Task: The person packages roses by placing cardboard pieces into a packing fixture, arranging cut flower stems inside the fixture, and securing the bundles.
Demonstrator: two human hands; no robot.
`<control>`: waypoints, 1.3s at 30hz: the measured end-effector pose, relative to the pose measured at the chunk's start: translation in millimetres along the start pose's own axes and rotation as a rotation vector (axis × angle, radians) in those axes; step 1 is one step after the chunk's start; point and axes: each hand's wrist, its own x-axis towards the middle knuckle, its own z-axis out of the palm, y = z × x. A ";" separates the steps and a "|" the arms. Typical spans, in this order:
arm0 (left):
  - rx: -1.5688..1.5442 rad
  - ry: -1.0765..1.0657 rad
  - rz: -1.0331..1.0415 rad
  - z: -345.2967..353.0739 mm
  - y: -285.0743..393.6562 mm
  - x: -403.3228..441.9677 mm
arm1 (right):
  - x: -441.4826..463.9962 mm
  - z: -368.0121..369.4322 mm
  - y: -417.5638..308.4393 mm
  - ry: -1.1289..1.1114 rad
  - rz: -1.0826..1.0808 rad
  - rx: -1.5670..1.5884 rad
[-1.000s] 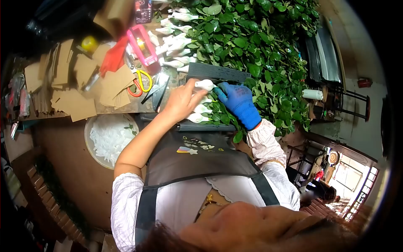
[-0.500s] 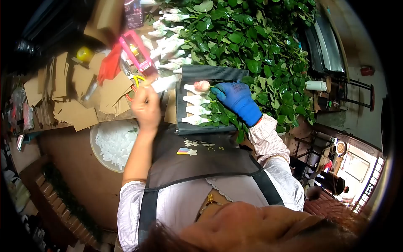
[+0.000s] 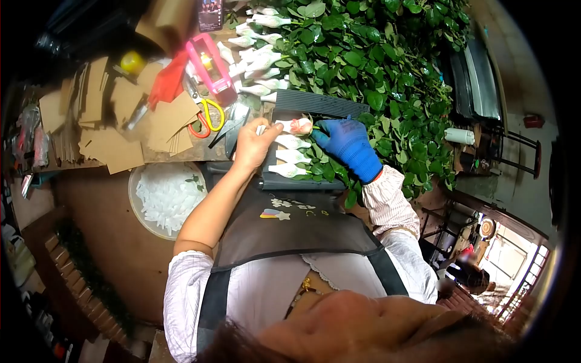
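A pinkish rose (image 3: 300, 126), its head partly covered in white, lies at the far end of a row on a dark ribbed tray (image 3: 321, 104). My bare left hand (image 3: 253, 145) is closed beside the rose head, with thumb and fingers pinching a white sleeve (image 3: 261, 129). My right hand (image 3: 346, 144), in a blue glove, pinches the rose's green stem just below the head. Several roses in white net sleeves (image 3: 293, 156) lie nearer me on the tray, leaves to the right.
Leafy rose stems (image 3: 375, 72) with white-sleeved heads (image 3: 261, 60) are piled behind the tray. Scissors (image 3: 209, 115), a pink tape dispenser (image 3: 212, 69), cardboard pieces (image 3: 109, 142) and a phone (image 3: 210, 15) lie leftward. A tub (image 3: 166, 199) of white sleeves stands lower left.
My left hand has moved right, from near the scissors to the rose head. My right hand stays at the rose stem. The whole view has shifted slightly.
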 end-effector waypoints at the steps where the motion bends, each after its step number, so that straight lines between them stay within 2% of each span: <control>1: 0.023 0.023 0.049 1.1 3.4 -2.7 | 0.9 -2.7 -0.4 -0.014 -0.002 0.012; 5: -0.099 0.178 0.043 -8.6 21.9 -22.6 | 1.3 -3.6 -0.1 -0.027 0.004 0.003; 7: -0.177 0.255 0.232 -43.2 44.6 -22.2 | -1.1 1.3 5.7 0.021 -0.034 0.051; 9: -0.131 0.155 0.142 -64.9 60.9 -26.8 | -5.7 -1.7 12.1 -0.003 -0.078 0.123; 11: 0.070 0.009 0.160 -63.7 50.3 -26.9 | -8.1 -16.5 15.4 -0.094 -0.133 0.225; 13: 0.460 -0.130 0.054 -61.7 28.9 -23.3 | -4.6 -15.3 12.3 -0.171 -0.115 0.094; 15: 0.463 -0.150 0.076 -34.0 23.3 -22.4 | -7.1 -17.6 -0.7 -0.172 -0.075 -0.028; 16: 0.549 -0.158 0.035 -22.0 31.4 -20.6 | -6.3 -19.4 -7.9 -0.240 -0.018 -0.097; 17: 0.616 -0.171 0.007 -16.1 30.8 -15.5 | -7.6 -16.2 -8.4 -0.203 -0.025 -0.098; 19: 0.449 -0.186 0.020 -10.5 18.9 -11.0 | -10.9 -5.5 -6.5 -0.127 -0.036 -0.097; 22: 0.338 -0.214 0.069 -11.8 15.2 -18.2 | -6.5 -0.7 -7.4 -0.160 0.003 -0.115; 23: 0.283 -0.106 0.112 -19.7 14.6 -22.3 | -6.1 0.7 -6.3 -0.163 0.017 -0.110; 25: -0.008 0.124 0.009 -33.2 31.6 -28.6 | -10.4 4.8 -0.9 -0.074 -0.044 -0.067; 27: -0.176 0.065 0.035 -66.3 50.0 -30.0 | -21.6 -0.7 9.4 0.035 -0.133 0.039; 29: 0.052 0.021 0.093 -74.9 52.1 -35.1 | -41.0 -31.8 3.9 0.124 -0.125 0.241; 31: 0.234 -0.183 0.018 -74.6 43.4 -41.9 | -52.6 -45.1 -5.1 0.117 -0.192 0.381; 32: 0.459 -0.220 -0.117 -72.1 38.7 -43.2 | -52.3 -40.4 -7.4 0.029 -0.237 0.256; 33: 0.431 -0.212 -0.047 -55.2 29.8 -43.6 | -51.1 -32.4 -10.1 -0.058 -0.277 0.130; 34: 0.430 -0.246 -0.166 -32.7 48.9 -47.3 | -47.7 -15.1 -11.2 -0.061 -0.313 -0.010; 35: 0.561 -0.295 -0.064 -27.7 38.2 -41.9 | -44.1 0.2 -13.8 -0.037 -0.296 -0.035; 37: 0.623 -0.372 -0.208 -14.7 42.6 -35.5 | -37.4 16.5 -20.3 0.006 -0.269 -0.094; 39: 0.537 -0.355 -0.208 -13.0 34.7 -33.8 | -38.0 17.1 -22.2 -0.050 -0.211 -0.080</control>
